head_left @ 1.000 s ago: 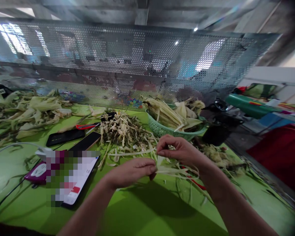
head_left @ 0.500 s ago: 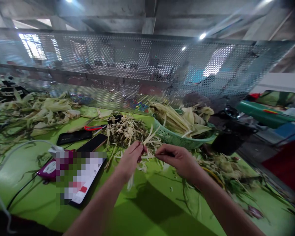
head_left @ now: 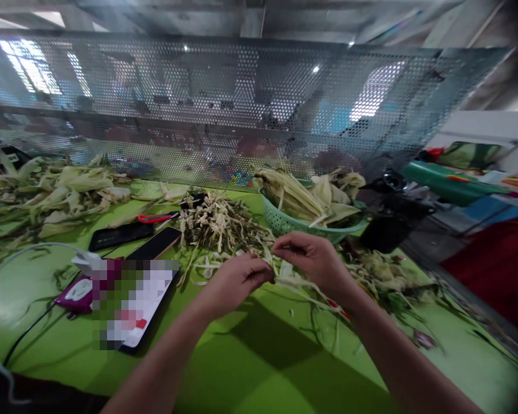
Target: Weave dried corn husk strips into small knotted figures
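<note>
My left hand (head_left: 237, 279) and my right hand (head_left: 313, 259) meet over the green table (head_left: 259, 356), both pinched on a pale corn husk strip (head_left: 296, 282) that trails right toward my right wrist. Just behind them lies a heap of torn husk strips (head_left: 218, 224). A teal basket (head_left: 291, 225) full of whole husks stands beyond my right hand.
Phones (head_left: 121, 234) and a lit screen (head_left: 133, 305) lie at left with a white cable (head_left: 30, 250). Red-handled scissors (head_left: 157, 218) sit behind them. A large husk pile (head_left: 56, 192) covers the far left. A perforated metal screen (head_left: 242, 109) closes the back. Scraps litter the right side.
My hands lifted a strip toward the heap half a second ago; now they have come back nearer and lower, again pinching a husk strip between them.
</note>
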Available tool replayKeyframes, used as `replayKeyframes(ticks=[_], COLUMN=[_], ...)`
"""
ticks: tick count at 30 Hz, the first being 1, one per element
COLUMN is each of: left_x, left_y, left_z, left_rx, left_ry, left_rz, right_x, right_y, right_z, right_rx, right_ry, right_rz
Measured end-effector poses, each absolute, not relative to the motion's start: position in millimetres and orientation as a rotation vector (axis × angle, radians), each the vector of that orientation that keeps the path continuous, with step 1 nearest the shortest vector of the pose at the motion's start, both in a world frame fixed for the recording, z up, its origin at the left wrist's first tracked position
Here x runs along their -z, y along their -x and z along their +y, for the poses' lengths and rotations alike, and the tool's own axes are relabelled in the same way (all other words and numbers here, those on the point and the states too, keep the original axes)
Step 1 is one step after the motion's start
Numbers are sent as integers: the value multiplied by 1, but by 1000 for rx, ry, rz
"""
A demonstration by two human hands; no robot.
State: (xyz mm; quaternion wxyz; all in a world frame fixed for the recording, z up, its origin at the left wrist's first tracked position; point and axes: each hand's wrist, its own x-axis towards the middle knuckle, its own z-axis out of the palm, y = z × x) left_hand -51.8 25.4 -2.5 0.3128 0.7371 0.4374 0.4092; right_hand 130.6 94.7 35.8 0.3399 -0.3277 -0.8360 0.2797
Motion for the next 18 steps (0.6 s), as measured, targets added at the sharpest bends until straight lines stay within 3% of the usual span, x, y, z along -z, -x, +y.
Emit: replayKeyframes(ticks=[4, 8, 14, 18], left_x=[2, 7, 13, 11], left_y=[54, 53, 53, 56], left_z=[25, 28, 34, 30], left_rx=[-1213, -1333, -1415, -1270], left_ry=[-1401, -1071, -1406, -1823], left_rz=[957, 939, 1438, 1768], right_x=[-24, -9, -5, -13], right_y=[-127, -117, -104, -104], right_z=[102, 96, 77, 66], right_rx=[-1054, -1010, -700, -453], right_ry=[853, 787, 765, 715], right_rz=[-2019, -2094, -2273, -2380])
